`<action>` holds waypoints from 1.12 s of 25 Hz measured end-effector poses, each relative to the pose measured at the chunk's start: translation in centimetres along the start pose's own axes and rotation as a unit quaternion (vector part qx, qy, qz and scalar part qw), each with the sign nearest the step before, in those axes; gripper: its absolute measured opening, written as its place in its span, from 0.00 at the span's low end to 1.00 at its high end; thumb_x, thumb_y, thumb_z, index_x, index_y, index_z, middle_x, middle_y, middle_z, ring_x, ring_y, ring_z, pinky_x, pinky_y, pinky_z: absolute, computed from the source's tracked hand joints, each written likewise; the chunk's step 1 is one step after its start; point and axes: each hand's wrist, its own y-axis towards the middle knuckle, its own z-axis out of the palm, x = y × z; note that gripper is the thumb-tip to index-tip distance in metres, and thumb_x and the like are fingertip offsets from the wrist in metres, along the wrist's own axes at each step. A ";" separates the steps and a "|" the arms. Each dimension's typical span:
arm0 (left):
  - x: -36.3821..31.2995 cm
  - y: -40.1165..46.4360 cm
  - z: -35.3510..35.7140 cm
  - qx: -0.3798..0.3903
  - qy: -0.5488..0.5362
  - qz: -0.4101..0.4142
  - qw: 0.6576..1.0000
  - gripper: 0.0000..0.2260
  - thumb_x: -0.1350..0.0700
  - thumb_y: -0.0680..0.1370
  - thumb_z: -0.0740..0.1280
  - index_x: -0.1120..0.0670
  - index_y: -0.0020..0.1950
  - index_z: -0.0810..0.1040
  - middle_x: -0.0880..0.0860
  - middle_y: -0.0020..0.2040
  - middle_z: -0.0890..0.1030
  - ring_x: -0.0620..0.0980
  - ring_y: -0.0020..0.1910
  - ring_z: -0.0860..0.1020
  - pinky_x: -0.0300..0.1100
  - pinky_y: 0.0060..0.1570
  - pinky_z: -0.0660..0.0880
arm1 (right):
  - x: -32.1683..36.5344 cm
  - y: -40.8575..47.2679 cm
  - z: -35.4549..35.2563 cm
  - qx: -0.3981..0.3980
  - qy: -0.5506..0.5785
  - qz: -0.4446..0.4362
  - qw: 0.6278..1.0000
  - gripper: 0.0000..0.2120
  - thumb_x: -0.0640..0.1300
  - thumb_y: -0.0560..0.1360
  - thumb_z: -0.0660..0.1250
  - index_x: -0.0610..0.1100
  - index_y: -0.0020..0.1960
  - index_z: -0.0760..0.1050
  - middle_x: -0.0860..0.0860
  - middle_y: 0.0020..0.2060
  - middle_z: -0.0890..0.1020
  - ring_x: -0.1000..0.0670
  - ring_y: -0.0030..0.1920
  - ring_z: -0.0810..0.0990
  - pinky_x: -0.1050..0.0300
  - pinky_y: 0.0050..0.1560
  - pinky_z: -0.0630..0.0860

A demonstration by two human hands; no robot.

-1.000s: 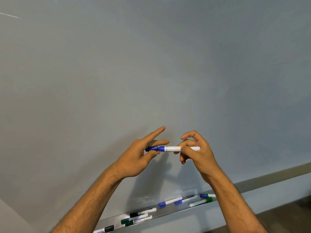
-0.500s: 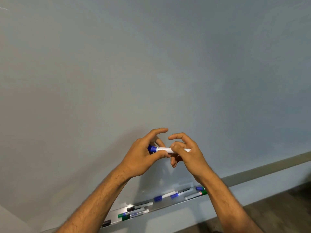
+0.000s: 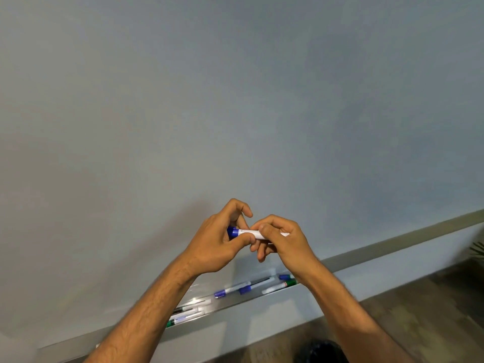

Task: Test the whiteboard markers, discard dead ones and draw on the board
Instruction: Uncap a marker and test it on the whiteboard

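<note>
A white marker with a blue cap (image 3: pixel 245 232) lies level between both hands in front of the blank whiteboard (image 3: pixel 235 100). My left hand (image 3: pixel 218 239) curls its fingers and thumb round the blue cap end. My right hand (image 3: pixel 282 241) pinches the white barrel, whose far end sticks out past the knuckles. The two hands touch over the marker's middle, which hides most of the barrel.
Below the hands the metal tray (image 3: pixel 235 305) holds several markers: blue-capped ones (image 3: pixel 230 290), a green one (image 3: pixel 281 285), more at the left end (image 3: pixel 187 314). A dark round object (image 3: pixel 320 351) sits on the wooden floor (image 3: pixel 419 310) at the bottom edge.
The hands have closed together along the marker. My left fingers, straight a second ago, now wrap the blue cap. The view has tilted so the tray sits lower.
</note>
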 end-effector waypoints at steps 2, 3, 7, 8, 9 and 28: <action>-0.7 0.9 2.5 -0.002 -0.009 -0.016 1.000 0.16 0.54 0.77 0.73 0.41 0.58 0.71 0.47 0.40 0.80 0.52 0.37 0.79 0.51 0.41 0.79 | -0.8 -0.3 -2.6 0.003 0.011 0.012 1.000 0.10 0.41 0.82 0.61 0.40 0.51 0.81 0.41 0.37 0.84 0.42 0.35 0.81 0.50 0.39 0.82; -0.8 1.4 4.0 -0.002 -0.016 -0.025 1.000 0.15 0.54 0.76 0.74 0.41 0.58 0.73 0.47 0.41 0.81 0.52 0.37 0.79 0.52 0.41 0.79 | -1.3 -0.6 -4.2 0.007 0.014 0.021 1.000 0.10 0.40 0.82 0.61 0.40 0.51 0.81 0.40 0.37 0.84 0.41 0.35 0.80 0.49 0.39 0.81; -0.7 2.5 9.7 0.036 -0.017 -0.058 0.998 0.13 0.52 0.77 0.73 0.43 0.60 0.77 0.45 0.44 0.81 0.49 0.43 0.80 0.47 0.48 0.79 | -4.1 -1.9 -10.0 0.046 0.022 0.045 0.998 0.10 0.40 0.82 0.62 0.39 0.53 0.81 0.39 0.38 0.84 0.42 0.34 0.79 0.49 0.39 0.80; -0.5 2.7 11.1 0.048 -0.002 -0.063 0.997 0.14 0.52 0.77 0.72 0.43 0.62 0.76 0.44 0.45 0.81 0.48 0.45 0.80 0.45 0.50 0.79 | -5.0 -2.2 -11.5 0.054 0.025 0.055 0.997 0.10 0.40 0.82 0.62 0.39 0.53 0.81 0.39 0.38 0.84 0.42 0.34 0.79 0.48 0.39 0.80; -0.1 2.9 12.7 0.059 0.012 -0.069 0.996 0.15 0.51 0.77 0.72 0.42 0.63 0.76 0.43 0.46 0.81 0.47 0.47 0.80 0.44 0.51 0.78 | -6.1 -2.5 -13.1 0.055 0.029 0.069 0.996 0.09 0.39 0.82 0.62 0.39 0.53 0.81 0.39 0.38 0.84 0.42 0.34 0.79 0.47 0.40 0.79; 28.9 -5.3 51.4 0.275 -0.051 -0.330 0.902 0.14 0.52 0.82 0.65 0.54 0.65 0.79 0.48 0.54 0.81 0.35 0.47 0.79 0.25 0.43 0.70 | -53.9 -15.4 -25.5 -0.005 0.115 0.487 0.866 0.11 0.33 0.79 0.65 0.36 0.61 0.77 0.45 0.36 0.86 0.50 0.28 0.81 0.59 0.28 0.76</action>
